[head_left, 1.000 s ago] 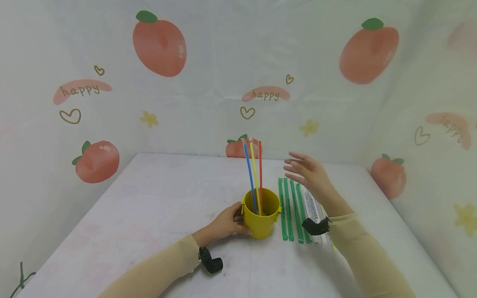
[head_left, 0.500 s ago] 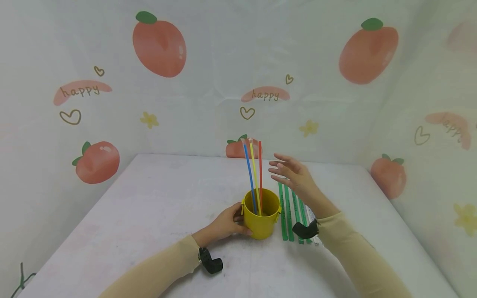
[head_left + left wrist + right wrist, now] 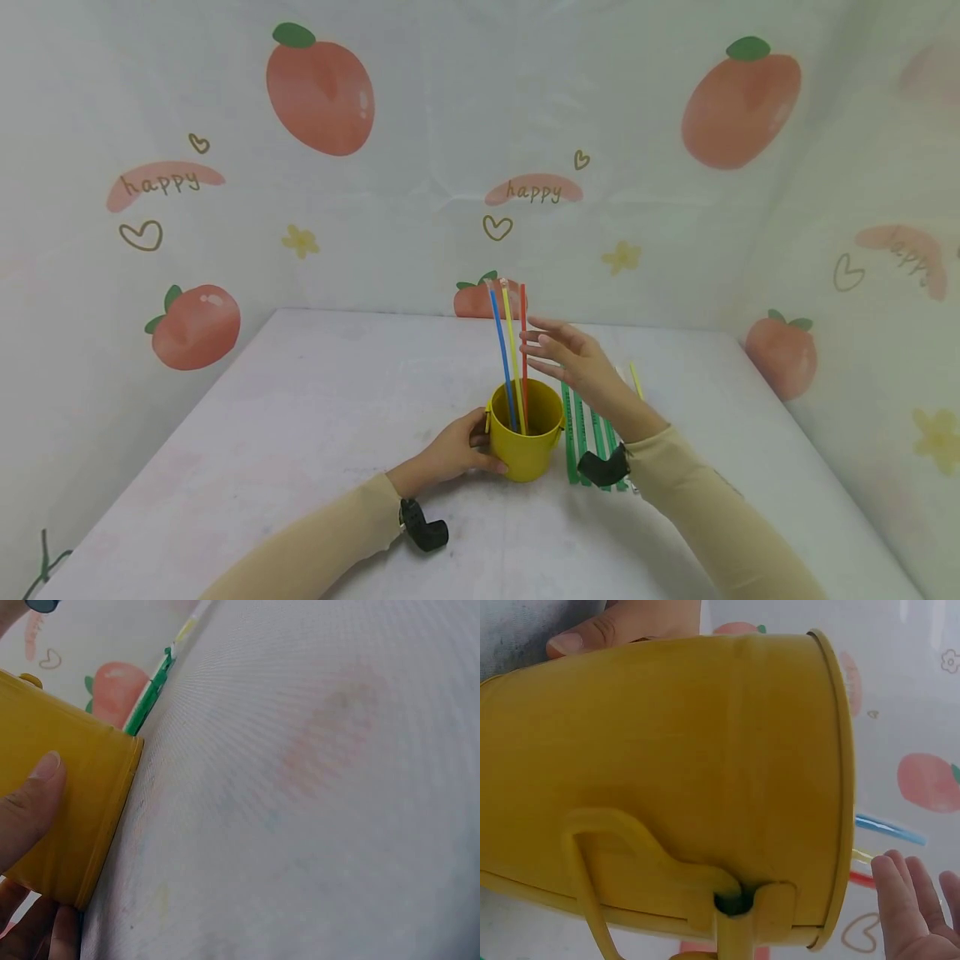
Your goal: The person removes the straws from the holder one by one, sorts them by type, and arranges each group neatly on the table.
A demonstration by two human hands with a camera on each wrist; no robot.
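Observation:
A small yellow metal bucket (image 3: 525, 458) stands upright on the table, held at its left side by my left hand (image 3: 450, 450). In the left wrist view the thumb (image 3: 34, 806) presses its wall, and other fingers curl around near its base. Three thin straws lean inside: blue (image 3: 500, 342), yellow (image 3: 507, 304) and red (image 3: 523, 302). My right hand (image 3: 581, 367), fingers spread and loosely bent, hovers above the bucket's right side. Its fingertips overlap the red straw in the head view. The right wrist view shows those fingers (image 3: 904, 907) beside the straws beyond the rim.
Several long green-wrapped sticks (image 3: 569, 433) lie side by side on the table right of the bucket, partly hidden under the right arm. A yellow stick (image 3: 636, 380) shows beyond that arm. A fruit-printed curtain (image 3: 420, 167) hangs around the white table (image 3: 337, 375).
My right hand has moved left, from over the wrapped sticks to the red straw, its fingers staying spread. The left hand and the bucket have stayed in place.

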